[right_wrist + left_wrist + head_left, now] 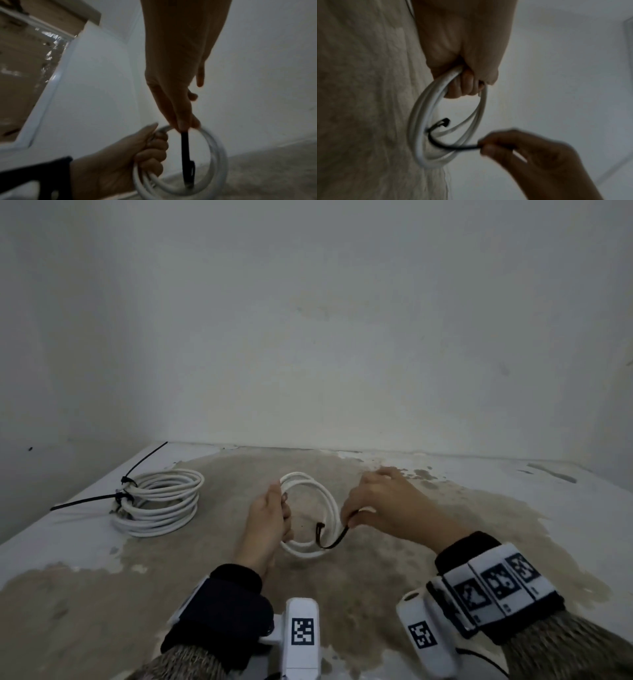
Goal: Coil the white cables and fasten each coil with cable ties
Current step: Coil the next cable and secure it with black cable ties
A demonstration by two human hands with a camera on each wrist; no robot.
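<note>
Fingers (154, 154) hide coil (329, 501) where gripped.

head: high, forward-down | wrists: close, facing hands (342, 508) | shared: coil (310, 515)

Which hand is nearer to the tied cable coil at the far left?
Left. The left hand is nearer the tied coil; the right hand is farther right. Neither touches it.
</note>
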